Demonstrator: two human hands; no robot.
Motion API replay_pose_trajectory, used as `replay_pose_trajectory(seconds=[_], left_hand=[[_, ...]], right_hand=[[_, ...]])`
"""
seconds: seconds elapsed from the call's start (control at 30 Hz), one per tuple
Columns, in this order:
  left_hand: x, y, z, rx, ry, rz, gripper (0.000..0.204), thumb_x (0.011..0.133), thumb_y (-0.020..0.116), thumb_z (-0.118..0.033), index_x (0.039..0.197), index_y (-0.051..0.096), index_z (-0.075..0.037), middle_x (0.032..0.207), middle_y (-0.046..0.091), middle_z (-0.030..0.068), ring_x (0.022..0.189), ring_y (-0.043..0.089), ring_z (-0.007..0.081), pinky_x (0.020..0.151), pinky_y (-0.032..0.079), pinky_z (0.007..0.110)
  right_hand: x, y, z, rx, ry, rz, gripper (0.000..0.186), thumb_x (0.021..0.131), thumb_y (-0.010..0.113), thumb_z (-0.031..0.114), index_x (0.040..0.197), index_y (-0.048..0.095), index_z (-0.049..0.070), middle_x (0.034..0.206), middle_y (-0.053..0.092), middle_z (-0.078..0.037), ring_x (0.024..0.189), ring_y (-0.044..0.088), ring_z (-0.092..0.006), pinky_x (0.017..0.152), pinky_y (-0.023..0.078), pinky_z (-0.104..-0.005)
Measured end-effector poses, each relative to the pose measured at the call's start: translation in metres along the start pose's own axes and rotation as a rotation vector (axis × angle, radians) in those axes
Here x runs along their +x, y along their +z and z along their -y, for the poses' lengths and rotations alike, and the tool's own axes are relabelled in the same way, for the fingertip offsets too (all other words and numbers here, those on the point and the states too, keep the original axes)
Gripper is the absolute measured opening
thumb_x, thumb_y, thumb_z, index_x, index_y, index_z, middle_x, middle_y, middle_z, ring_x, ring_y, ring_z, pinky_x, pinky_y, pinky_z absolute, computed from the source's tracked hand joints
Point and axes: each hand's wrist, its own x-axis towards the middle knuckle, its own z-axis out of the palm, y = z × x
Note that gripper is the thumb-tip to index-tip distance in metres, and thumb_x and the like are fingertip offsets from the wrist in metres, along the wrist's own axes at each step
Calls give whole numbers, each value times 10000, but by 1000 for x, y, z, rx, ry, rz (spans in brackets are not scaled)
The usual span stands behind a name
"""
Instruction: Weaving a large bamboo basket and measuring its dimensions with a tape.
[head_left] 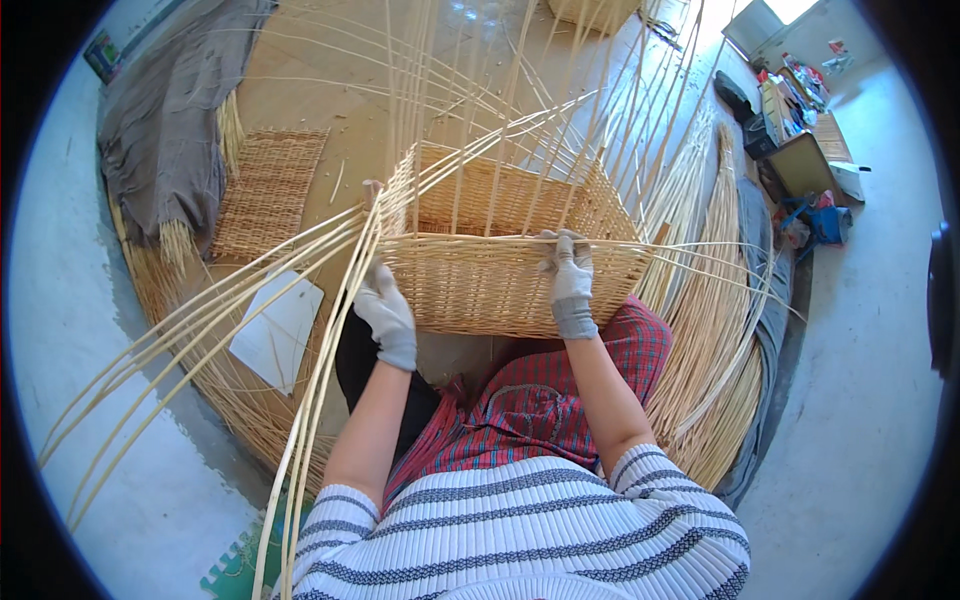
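Note:
A half-woven rectangular wicker basket (480, 285) is in front of me, its near wall facing my lap. Long upright willow rods (458, 140) rise from its walls, and more long rods (215, 285) fan out from its near left corner. My left hand (385, 312), in a pale glove, grips the basket low at that corner, its fingertips partly hidden. On the right, my right hand (570, 280), gloved too, is closed over the rim of the near wall, fingers on top.
A flat woven panel (268, 190) and a white sheet (278, 330) lie at left. Bundles of rods (705, 340) stretch along the right. A grey cloth (165, 110) covers more rods at far left. Another basket (594, 12) stands at the back. A cluttered table (800, 165) is at far right.

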Motion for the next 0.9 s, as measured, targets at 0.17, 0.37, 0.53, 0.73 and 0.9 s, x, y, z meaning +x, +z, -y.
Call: replay_pose_trajectory(seconds=[0.17, 0.37, 0.53, 0.73, 0.9], left_hand=[[38, 59, -56, 633, 434, 736, 166, 962, 614, -157, 1075, 618, -35, 967, 658, 103, 809, 674, 125, 717, 562, 298], [33, 70, -86, 531, -315, 909, 401, 969, 591, -412, 951, 657, -16, 657, 648, 95, 458, 625, 166, 410, 502, 311], [38, 65, -79, 421, -410, 896, 318, 968, 615, -335, 864, 638, -35, 607, 629, 74, 457, 621, 167, 418, 520, 315], [52, 83, -86, 410, -140, 970, 325, 901, 709, -352, 942, 588, -53, 854, 686, 104, 658, 679, 204, 591, 532, 352], [41, 109, -84, 766, 84, 539, 524, 823, 720, -561, 952, 586, -70, 774, 673, 106, 735, 664, 236, 684, 505, 382]], right_hand=[[-3, -2, 9, -134, 53, 116, 131, 996, 580, 157, 1113, 575, 100, 1108, 696, -131, 922, 701, -205, 567, 527, -255], [50, 143, 63, -973, -1002, 326, 677, 895, 593, -12, 1489, 367, 220, 1097, 687, -105, 983, 657, -215, 760, 539, -311], [50, 71, 67, -234, -324, 432, 489, 982, 490, 114, 1432, 306, 161, 843, 679, -82, 788, 688, -237, 628, 541, -339], [17, -8, 30, 32, 62, 101, 315, 1029, 456, 424, 1108, 479, 120, 691, 615, -52, 660, 693, -235, 331, 317, -240], [-2, 6, 53, -76, -103, 340, 177, 1026, 530, 241, 1055, 518, 67, 821, 635, -37, 677, 614, -156, 648, 556, -344]])
